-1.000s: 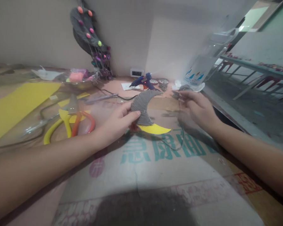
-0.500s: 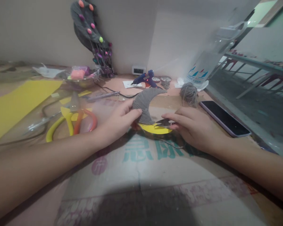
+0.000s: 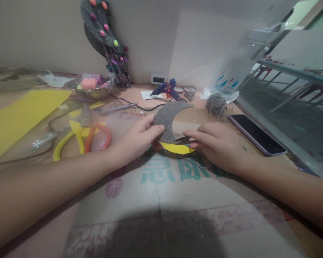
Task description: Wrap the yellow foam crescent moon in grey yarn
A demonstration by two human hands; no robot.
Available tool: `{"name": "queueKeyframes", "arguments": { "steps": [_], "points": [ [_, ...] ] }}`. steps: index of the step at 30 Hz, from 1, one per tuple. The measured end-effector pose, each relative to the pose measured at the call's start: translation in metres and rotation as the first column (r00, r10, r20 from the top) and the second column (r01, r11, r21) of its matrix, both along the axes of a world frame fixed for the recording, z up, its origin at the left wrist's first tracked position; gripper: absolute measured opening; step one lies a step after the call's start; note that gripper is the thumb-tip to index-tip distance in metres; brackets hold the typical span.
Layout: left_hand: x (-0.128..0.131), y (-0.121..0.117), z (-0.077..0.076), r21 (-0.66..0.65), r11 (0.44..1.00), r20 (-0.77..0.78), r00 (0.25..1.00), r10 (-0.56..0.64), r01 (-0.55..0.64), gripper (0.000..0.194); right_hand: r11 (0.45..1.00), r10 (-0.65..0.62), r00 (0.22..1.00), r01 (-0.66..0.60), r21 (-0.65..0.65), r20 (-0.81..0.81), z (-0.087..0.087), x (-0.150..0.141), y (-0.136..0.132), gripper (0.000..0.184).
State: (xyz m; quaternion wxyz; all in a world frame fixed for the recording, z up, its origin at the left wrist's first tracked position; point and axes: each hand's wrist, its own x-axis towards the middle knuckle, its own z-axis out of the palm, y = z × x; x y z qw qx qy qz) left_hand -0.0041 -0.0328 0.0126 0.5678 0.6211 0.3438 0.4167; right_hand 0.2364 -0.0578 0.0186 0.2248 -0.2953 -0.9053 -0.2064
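A crescent moon [image 3: 165,120], wrapped over most of its length in grey yarn, has a bare yellow lower end [image 3: 179,148]. My left hand [image 3: 142,134] grips its left side, thumb on the front. Between the thumb and fingers of my right hand [image 3: 212,141] is a small pair of dark thread snips [image 3: 185,140]. The blades lie along the lower edge of the yarn, just above the yellow part. A loose grey strand [image 3: 195,164] trails below. My right fingertips partly hide the snips and the yellow tip.
Behind stand a blue glue gun [image 3: 167,89], a grey yarn ball [image 3: 216,105] and a clear bottle [image 3: 231,71]. A phone [image 3: 257,134] lies right; pliers [image 3: 82,134] and yellow sheet [image 3: 24,114] left. A decorated grey crescent [image 3: 99,32] leans on the wall. Cardboard [image 3: 161,200] covers the front.
The snips have moved slightly left and up against the yarn edge, their blades now closer together. The crescent has tilted and shifted a little to the right in my left hand.
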Motion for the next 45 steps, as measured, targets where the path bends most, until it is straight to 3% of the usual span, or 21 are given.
{"name": "queueKeyframes", "arguments": {
  "steps": [15, 30, 36, 45],
  "points": [
    [0.0004, 0.0013, -0.0011, -0.089, 0.996, 0.02, 0.999, -0.026, 0.028, 0.019, 0.997, 0.006, 0.998, -0.011, 0.079, 0.066, 0.0008, 0.0049, -0.0003, 0.024],
    [0.0005, 0.002, -0.0028, -0.092, 0.995, 0.022, 0.999, -0.036, 0.038, 0.018, 0.999, 0.012, 1.0, -0.013, 0.047, 0.029, -0.0017, 0.0039, 0.0001, 0.022],
    [-0.0002, 0.0028, -0.0042, -0.108, 0.993, 0.034, 0.999, -0.042, 0.045, 0.021, 0.998, 0.004, 0.999, -0.007, -0.062, -0.05, 0.0053, 0.0045, -0.0036, 0.027],
    [0.0014, 0.0014, -0.0002, -0.087, 0.996, 0.029, 0.999, -0.032, 0.034, 0.019, 0.999, 0.009, 0.999, -0.011, 0.048, 0.04, 0.0043, 0.0012, -0.0028, 0.026]
  ]
}}
